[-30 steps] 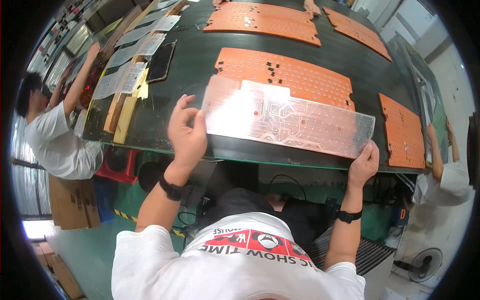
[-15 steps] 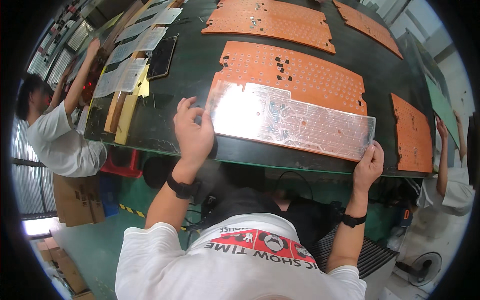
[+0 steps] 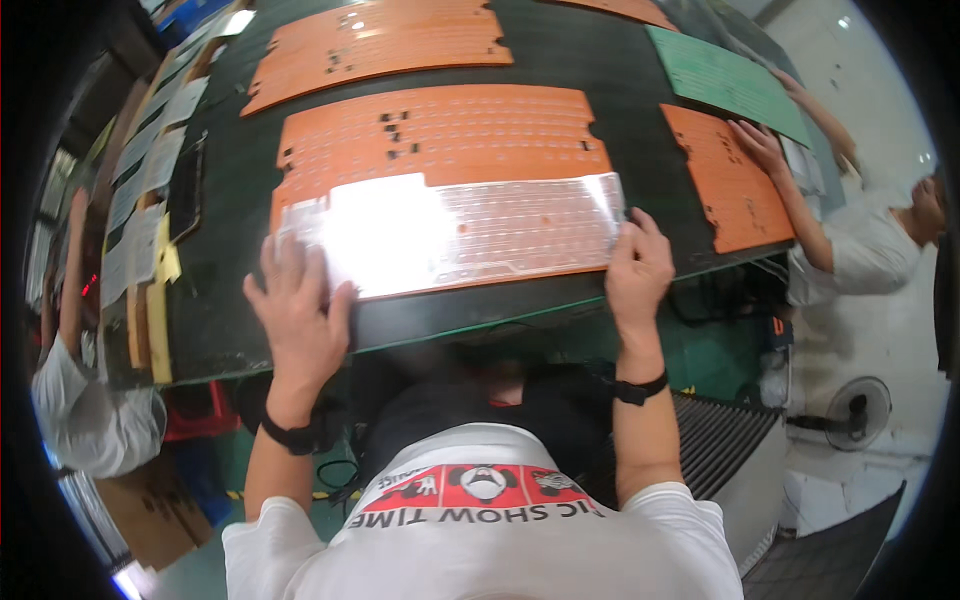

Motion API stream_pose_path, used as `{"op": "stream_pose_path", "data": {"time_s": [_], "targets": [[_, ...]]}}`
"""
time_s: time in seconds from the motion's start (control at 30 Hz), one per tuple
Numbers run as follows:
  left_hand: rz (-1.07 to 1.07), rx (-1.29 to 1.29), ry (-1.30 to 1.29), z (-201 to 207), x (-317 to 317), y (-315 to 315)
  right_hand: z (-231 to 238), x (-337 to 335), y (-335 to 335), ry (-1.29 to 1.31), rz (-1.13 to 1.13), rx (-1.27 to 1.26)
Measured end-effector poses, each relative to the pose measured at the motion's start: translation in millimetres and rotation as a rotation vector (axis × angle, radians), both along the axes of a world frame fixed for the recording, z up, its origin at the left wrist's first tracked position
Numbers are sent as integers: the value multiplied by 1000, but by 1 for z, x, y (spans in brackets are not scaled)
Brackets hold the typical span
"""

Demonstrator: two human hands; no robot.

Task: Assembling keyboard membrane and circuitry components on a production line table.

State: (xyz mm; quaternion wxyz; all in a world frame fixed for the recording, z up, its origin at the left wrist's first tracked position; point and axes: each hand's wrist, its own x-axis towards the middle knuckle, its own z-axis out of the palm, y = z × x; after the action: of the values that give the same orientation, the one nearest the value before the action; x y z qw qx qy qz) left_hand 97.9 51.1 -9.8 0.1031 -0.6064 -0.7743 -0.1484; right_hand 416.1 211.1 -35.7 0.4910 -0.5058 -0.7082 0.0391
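A clear plastic circuit sheet (image 3: 520, 230) with fine printed traces covers the near half of an orange board (image 3: 470, 125) full of small holes. Strong glare whitens the sheet's left part. My left hand (image 3: 300, 305) rests on the sheet's left end, its fingers spread and slightly blurred. At the sheet's right end, my right hand (image 3: 640, 268) pinches the edge between thumb and curled fingers. Several small black pads dot the uncovered part of the board.
Another orange board (image 3: 380, 45) lies farther back, and one (image 3: 730, 190) to the right. There a co-worker's hands (image 3: 765, 148) hold a green board (image 3: 735, 85). Printed sheets, a dark phone (image 3: 188, 185) and a yellow strip (image 3: 158, 330) line the left edge.
My left hand's fingers have spread out over the sheet's left end. The sheet sits straighter along the orange board. The co-worker's green board has come over the table, and my view has shifted.
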Motion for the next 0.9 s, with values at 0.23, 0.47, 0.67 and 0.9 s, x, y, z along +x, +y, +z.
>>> {"op": "stream_pose_path", "data": {"time_s": [0.23, 0.47, 0.67, 0.9], "targets": [[-6, 11, -20, -7, 5, 4, 2, 6, -1, -102, -52, -24], [4, 30, -52, -7, 4, 9, 3, 6, 1, -54, -18, -62], [2, 71, -52, 2, -6, -4, 36, -20, -9, -595, 363, -137], [-40, 76, 18, 18, -49, 9, 29, 18, 0, -567, 354, -278]]}}
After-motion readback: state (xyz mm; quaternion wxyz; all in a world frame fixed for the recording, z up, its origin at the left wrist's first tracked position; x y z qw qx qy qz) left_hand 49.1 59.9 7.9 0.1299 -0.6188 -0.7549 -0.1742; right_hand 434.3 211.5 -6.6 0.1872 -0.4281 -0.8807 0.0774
